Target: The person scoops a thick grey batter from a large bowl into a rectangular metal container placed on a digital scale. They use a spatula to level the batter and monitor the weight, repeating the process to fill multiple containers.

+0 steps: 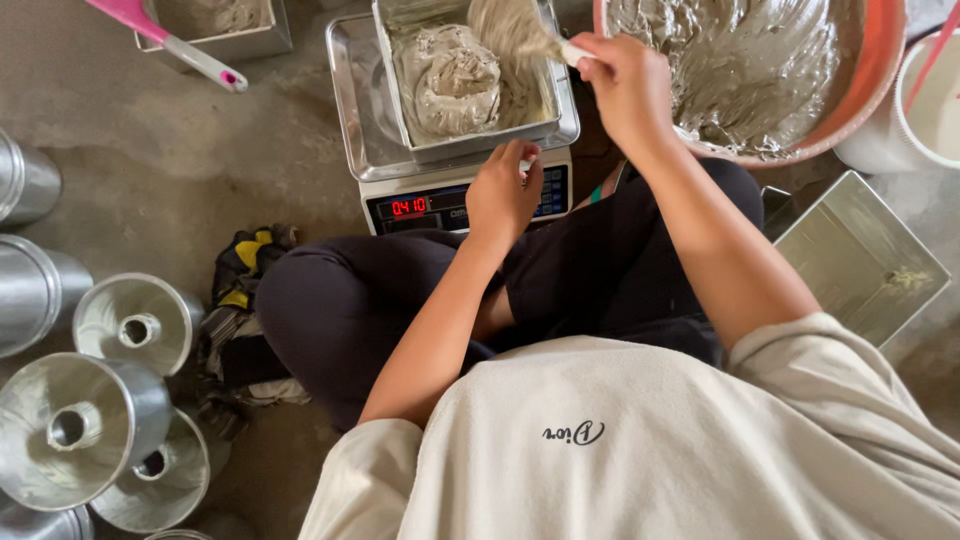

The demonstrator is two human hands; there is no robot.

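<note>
left hand (503,192) rests at the near edge of the metal tin (470,85) on the digital scale (455,195), fingers curled together against the rim, seemingly to steady the tin while batter goes in; whether it actually pinches the rim cannot be told. right hand (625,85) is closed around the pale handle of a spatula (520,35), whose blade, coated in grey batter, hangs over the tin, so that what drips falls inside. a thick grey lump of batter (447,85) sits in the tin, and the scale's red display faces the person, easy to read from where they sit.

going left to right: a cluster of shiny aluminium tube pans (90,400) stands on the floor at the far left, some upright, some tipped, well apart from the scale. at top left another filled tin (225,25) has a pink-handled spatula (165,35) lying across it. a crumpled dark and yellow cloth (240,300) lies beside the person's crossed legs. right of the scale, a large orange bowl (880,75) holds more grey batter, just beside the right hand, within short reach for scooping. a white bucket (925,110) sits at the far right edge, and an empty rectangular tin (860,255) lies near the person's right knee.

everything rests on a rough, stained concrete floor (150,160); the person sits cross-legged on it, in a cream shirt and dark trousers. little else of the room shows.
</note>
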